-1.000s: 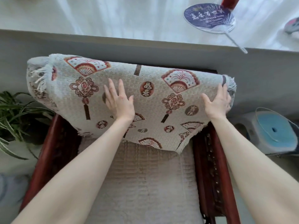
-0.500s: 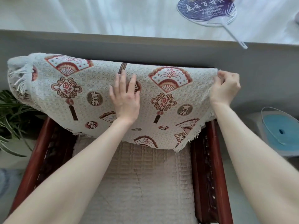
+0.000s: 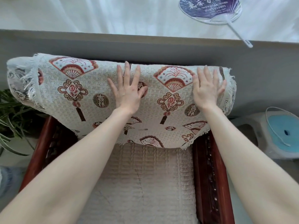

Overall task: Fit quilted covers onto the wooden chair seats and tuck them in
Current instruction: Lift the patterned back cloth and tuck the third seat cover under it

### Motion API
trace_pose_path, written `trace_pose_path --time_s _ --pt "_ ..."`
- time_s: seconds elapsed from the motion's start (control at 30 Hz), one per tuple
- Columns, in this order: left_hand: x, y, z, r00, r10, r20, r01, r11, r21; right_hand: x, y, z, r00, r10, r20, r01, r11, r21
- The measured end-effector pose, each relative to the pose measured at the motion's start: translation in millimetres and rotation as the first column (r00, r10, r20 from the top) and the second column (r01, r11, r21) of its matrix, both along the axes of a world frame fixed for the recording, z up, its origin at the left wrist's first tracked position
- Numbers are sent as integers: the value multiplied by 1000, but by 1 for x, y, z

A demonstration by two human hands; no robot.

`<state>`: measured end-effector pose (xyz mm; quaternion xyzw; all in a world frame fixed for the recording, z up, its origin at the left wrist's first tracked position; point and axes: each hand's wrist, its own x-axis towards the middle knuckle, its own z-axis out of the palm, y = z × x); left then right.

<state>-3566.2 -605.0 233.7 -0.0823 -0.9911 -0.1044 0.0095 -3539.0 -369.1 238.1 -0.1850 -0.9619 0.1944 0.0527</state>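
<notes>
The only container is at the far right: a white plastic tub (image 3: 265,139) with a blue top (image 3: 284,131). A thin white cord (image 3: 270,125) loops across that top, and the contents cannot be seen.

At the far left, the green leaves of a plant (image 3: 11,120) reach towards the chair's left armrest (image 3: 40,149), which is dark red wood. A patterned cover (image 3: 150,126) hangs over the chair back. It is cream with red fans, knots and round character badges. Its fringed left end bunches out past the armrest, and its lower edge hangs down over the back of the seat.

The left hand (image 3: 127,92) lies flat near the cover's middle with its fingers spread and its palm pressed on the cloth. The right hand (image 3: 206,89) lies the same way near the fringed right end. Both forearms cross over the beige quilted seat cover (image 3: 142,183), which fills the seat between the armrests. The carved right armrest (image 3: 208,175) stands between the seat and the tub.

Behind the chair runs a grey ledge (image 3: 145,44), and beyond it is a white surface (image 3: 97,13). A round purple hand fan (image 3: 210,8) lies there at the upper right, with its white handle pointing out over the ledge.
</notes>
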Motion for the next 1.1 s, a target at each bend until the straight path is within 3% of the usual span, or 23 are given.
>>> trace_pose_path --time_s 0.2,0.5,0.7,0.97,1.1 --pt "49 -25 -33 993 -110 -47 111 994 25 37 -27 -25 980 196 -29 -192 975 108" --pt "127 -72 -122 946 -113 305 133 990 -45 130 -89 -120 927 303 220 -321 946 52" --pt "132 -89 -181 921 -213 327 245 968 -60 151 -110 -189 848 348 401 -353 934 -63" --pt "122 -85 -264 861 -250 442 325 941 -100 140 -119 -279 786 345 513 -329 936 -125" --pt "114 -82 -297 849 -269 456 359 925 -122 114 -109 -306 814 305 494 -301 949 -90"
